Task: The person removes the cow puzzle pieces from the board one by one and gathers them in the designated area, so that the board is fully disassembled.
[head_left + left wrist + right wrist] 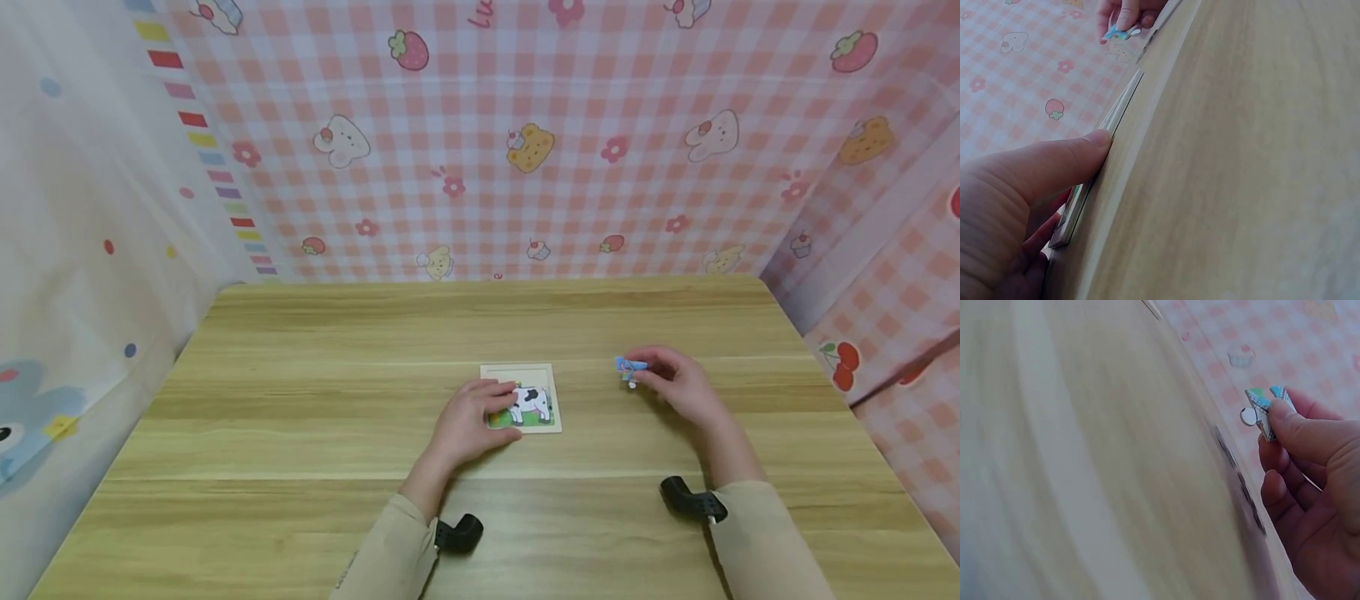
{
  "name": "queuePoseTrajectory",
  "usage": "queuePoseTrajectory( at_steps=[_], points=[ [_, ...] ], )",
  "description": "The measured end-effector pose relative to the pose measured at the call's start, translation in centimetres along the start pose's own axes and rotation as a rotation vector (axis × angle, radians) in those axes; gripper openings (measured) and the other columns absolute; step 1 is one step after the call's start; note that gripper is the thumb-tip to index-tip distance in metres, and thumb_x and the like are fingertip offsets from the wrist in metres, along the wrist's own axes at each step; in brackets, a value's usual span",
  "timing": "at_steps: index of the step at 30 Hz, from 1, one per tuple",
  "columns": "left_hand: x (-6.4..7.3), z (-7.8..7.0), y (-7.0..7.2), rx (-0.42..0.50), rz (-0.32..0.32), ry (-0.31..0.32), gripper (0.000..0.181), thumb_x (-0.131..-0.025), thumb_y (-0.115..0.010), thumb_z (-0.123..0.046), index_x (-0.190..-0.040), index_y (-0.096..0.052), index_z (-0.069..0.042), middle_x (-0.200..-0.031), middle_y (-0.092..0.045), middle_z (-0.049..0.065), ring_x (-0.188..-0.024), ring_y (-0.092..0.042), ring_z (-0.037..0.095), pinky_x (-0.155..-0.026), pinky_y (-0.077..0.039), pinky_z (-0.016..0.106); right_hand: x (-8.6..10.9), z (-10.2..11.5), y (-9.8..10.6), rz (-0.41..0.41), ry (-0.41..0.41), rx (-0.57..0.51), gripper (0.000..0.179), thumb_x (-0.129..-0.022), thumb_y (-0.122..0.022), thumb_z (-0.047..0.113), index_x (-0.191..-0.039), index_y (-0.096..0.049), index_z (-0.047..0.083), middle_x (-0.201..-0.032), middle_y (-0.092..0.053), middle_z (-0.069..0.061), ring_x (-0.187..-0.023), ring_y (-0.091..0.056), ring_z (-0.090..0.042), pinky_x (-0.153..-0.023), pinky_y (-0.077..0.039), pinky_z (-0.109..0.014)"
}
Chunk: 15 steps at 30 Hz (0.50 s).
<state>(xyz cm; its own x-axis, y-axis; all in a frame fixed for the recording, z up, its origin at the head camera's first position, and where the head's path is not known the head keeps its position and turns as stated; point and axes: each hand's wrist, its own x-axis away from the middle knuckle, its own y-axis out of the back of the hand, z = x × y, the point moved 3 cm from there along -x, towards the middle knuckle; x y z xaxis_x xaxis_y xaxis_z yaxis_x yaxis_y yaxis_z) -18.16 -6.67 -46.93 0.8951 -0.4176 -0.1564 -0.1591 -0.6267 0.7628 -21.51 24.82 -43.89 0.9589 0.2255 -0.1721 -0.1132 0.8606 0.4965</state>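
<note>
A square wooden jigsaw puzzle point(537, 405) with a cow picture and pale frame lies flat on the table. My left hand point(472, 417) holds it at its left side, fingers over the picture and thumb point(1094, 150) against the near edge. The hand covers the picture's left part. To the right, my right hand point(678, 387) pinches small blue jigsaw pieces point(628, 367) between thumb and fingers, raised above the table. A round white tab point(1248, 417) sticks out from them in the right wrist view; how many pieces there are, I cannot tell.
Thin dark-edged flat shapes point(1244, 487) lie on the table point(300, 400) near my right hand, seen edge-on. A pink checked curtain point(480, 167) hangs behind the table's far edge. Black wrist cameras point(461, 534) sit at both sleeves.
</note>
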Motion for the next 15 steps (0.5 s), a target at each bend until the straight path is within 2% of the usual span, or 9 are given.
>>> queuePoseTrajectory(
  at_steps=[4,10,12,15],
  points=[
    [0.0,0.1,0.0,0.001,-0.002,-0.003,0.056,-0.079,-0.084,-0.03,-0.128,-0.067,-0.009,-0.14,-0.057,0.0,-0.135,-0.044,0.028,-0.114,-0.032,0.046,0.1,-2.6,1.2,-0.036,-0.001,0.032,0.025,-0.093,-0.066,0.0,-0.118,-0.065,-0.005,-0.093,-0.065,-0.013,-0.073,-0.052,-0.006,-0.054,-0.044,-0.021],
    [0.0,0.0,0.0,-0.002,-0.003,-0.013,0.056,-0.079,-0.084,-0.03,-0.127,-0.067,-0.008,-0.14,-0.058,0.001,-0.135,-0.044,0.029,-0.114,-0.032,0.046,0.8,-3.9,3.0,-0.09,0.032,0.049,0.024,-0.093,-0.066,0.0,-0.116,-0.066,-0.007,-0.092,-0.067,0.001,-0.08,-0.053,-0.002,-0.067,-0.044,-0.013],
    [0.0,0.0,0.1,-0.004,-0.003,-0.015,0.056,-0.079,-0.084,-0.03,-0.127,-0.067,-0.008,-0.14,-0.058,0.001,-0.135,-0.044,0.029,-0.113,-0.032,0.046,1.0,-4.2,3.5,-0.099,0.031,0.049,0.024,-0.094,-0.066,0.001,-0.116,-0.065,-0.008,-0.093,-0.067,0.003,-0.081,-0.054,0.0,-0.069,-0.044,-0.011],
    [0.0,0.0,0.0,-0.005,-0.001,-0.011,0.055,-0.079,-0.084,-0.03,-0.127,-0.067,-0.008,-0.14,-0.058,0.001,-0.135,-0.044,0.029,-0.114,-0.031,0.046,1.2,-4.8,4.2,-0.106,0.018,0.064,0.024,-0.095,-0.065,0.002,-0.116,-0.065,-0.008,-0.094,-0.069,-0.001,-0.082,-0.054,0.001,-0.071,-0.043,-0.01]
  ],
)
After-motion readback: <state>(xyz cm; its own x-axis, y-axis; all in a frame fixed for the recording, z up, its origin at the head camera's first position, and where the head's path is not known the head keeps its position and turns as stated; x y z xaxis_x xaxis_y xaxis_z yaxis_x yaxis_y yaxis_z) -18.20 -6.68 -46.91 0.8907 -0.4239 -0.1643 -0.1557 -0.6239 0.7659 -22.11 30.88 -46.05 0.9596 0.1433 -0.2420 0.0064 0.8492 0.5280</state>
